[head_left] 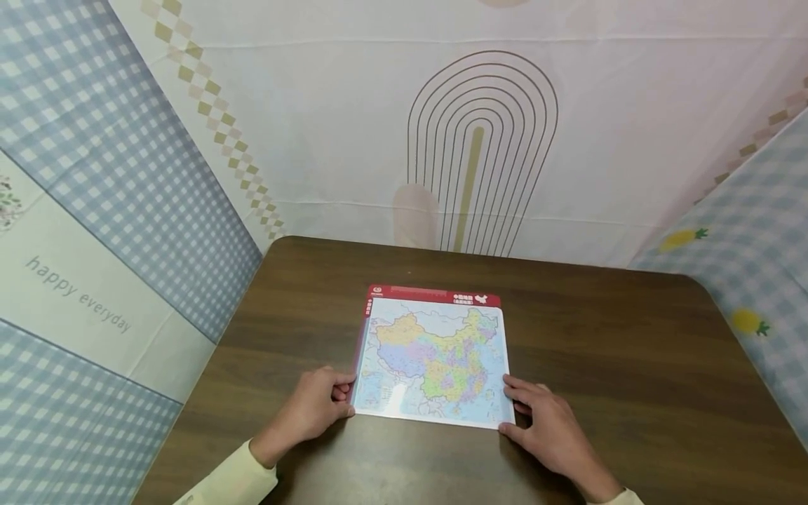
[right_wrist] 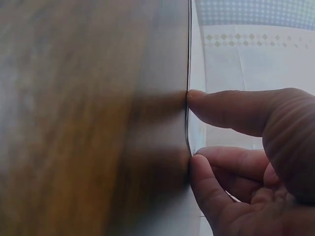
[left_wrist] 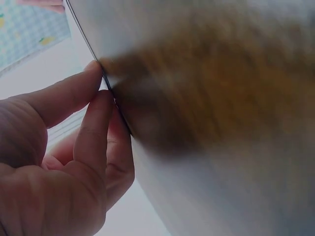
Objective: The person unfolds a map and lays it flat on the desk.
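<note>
A laminated map of China with a red top band lies on the brown table, red band away from me. At its lower left corner, the thumb of my left hand meets the edge while the index finger reaches the left side. My right hand holds the opposite side, thumb by the lower right corner and fingers farther up. In the left wrist view, bent fingers grip along a thin dark edge. Thumb and fingertips sit on the map's edge in the right wrist view.
Behind the table hangs a pale cloth printed with arches. Blue checked cloth covers the left side, and another checked cloth with pineapples drapes the right. The table's far corners are rounded.
</note>
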The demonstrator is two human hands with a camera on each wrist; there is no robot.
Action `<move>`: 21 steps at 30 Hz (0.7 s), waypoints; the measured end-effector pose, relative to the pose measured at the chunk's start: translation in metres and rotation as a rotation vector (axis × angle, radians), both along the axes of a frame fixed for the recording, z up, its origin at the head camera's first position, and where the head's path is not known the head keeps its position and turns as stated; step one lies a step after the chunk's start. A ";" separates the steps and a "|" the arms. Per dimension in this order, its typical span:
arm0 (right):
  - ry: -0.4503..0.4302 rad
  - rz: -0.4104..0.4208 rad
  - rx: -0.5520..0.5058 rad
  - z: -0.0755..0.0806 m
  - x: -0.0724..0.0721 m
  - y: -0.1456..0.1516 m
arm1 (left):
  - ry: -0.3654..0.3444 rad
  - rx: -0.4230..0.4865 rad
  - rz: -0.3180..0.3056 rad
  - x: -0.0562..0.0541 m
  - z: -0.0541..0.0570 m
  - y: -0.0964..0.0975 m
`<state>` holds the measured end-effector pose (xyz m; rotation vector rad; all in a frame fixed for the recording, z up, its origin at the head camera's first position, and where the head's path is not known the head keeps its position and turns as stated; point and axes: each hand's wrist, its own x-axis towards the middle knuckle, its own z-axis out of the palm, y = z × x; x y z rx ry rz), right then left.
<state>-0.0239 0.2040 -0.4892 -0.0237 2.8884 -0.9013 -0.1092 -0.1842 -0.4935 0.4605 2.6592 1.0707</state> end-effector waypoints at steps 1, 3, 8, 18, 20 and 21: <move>0.003 0.004 0.002 0.000 -0.001 0.001 | 0.001 -0.003 0.001 0.001 0.000 0.001; 0.009 0.014 0.005 -0.001 -0.003 0.002 | 0.005 -0.004 -0.002 0.003 0.000 0.002; 0.018 0.039 -0.003 -0.002 -0.011 0.008 | 0.017 0.008 -0.014 0.008 0.001 0.005; -0.013 0.087 -0.133 -0.003 -0.035 0.025 | 0.001 0.003 0.032 0.019 0.001 0.016; -0.012 0.097 -0.148 -0.004 -0.040 0.029 | 0.005 0.012 0.037 0.022 0.001 0.017; -0.009 0.103 -0.152 -0.004 -0.043 0.030 | 0.007 0.019 0.037 0.023 0.001 0.018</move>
